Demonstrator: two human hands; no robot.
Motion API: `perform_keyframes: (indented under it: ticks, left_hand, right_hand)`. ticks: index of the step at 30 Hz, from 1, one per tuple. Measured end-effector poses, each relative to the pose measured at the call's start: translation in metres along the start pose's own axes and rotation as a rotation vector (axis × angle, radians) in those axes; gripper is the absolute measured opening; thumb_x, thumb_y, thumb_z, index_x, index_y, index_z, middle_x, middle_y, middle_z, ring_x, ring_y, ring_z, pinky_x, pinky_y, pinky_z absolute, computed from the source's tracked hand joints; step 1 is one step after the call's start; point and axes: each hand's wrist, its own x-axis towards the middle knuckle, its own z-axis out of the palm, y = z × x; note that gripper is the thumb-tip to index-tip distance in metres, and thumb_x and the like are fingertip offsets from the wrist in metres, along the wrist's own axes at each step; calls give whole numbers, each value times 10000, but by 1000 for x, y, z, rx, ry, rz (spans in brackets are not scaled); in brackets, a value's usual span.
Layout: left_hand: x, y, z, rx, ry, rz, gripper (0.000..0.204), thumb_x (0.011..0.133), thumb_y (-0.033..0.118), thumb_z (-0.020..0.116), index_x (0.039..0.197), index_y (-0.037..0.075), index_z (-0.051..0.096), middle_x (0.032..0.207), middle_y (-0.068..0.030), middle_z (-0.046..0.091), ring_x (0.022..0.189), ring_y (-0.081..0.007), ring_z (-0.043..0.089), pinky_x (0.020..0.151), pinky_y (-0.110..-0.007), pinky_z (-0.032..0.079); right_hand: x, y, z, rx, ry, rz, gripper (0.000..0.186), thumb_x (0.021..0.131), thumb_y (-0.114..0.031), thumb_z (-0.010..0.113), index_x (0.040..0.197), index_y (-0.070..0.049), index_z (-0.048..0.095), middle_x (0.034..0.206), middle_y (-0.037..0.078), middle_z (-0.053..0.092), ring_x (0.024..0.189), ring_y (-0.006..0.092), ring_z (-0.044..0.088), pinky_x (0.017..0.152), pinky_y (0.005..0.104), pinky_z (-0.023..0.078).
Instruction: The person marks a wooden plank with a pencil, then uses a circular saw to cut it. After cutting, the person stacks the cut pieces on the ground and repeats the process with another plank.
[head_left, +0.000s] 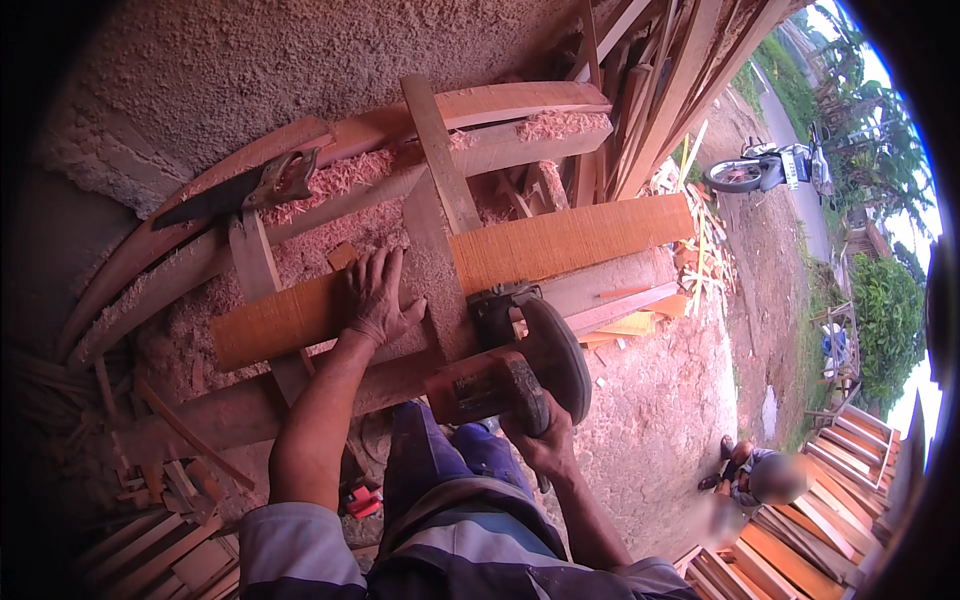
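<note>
Rough wall point(270, 75), dusty floor point(650, 430) — orange plank point(575, 242)

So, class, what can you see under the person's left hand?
An orange board shows beside the left hand and runs beneath it. The patch directly under the palm is covered, so it cannot be seen.

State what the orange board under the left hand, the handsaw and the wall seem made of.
Orange board: wood, apparently unvarnished, from its fine streaks and dull face.
Handsaw: thin, dark blade, probably dulled metal; patchy brown handle, likely worn wood.
Wall: perhaps unpainted cement render, coarse and grainy.
</note>
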Motion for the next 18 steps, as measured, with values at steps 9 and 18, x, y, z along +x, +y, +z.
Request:
perform_keyframes:
  ticks: [9, 18]
  left_hand:
    - [-2, -1, -1, -60, 26, -32, 930, 708, 527, 729, 1458, 51, 454, 1421, -176, 455, 1337, -372, 395, 1156, -571, 253]
    - [-4, -3, -1, -85, -17, -55, 936, 729, 526, 707, 1487, 52, 430, 1478, -194, 417, 1356, -380, 377, 1182, -566, 230]
  right_hand:
    - [3, 26, -3, 81, -64, 65, 354, 845, -109, 786, 1144, -9, 625, 928, 7, 653, 849, 105, 592, 793, 285, 509]
    - [2, 16, -3, 156, -74, 180, 319, 822, -54, 783, 1090, -33, 611, 896, -20, 618, 796, 71, 557, 738, 252, 481]
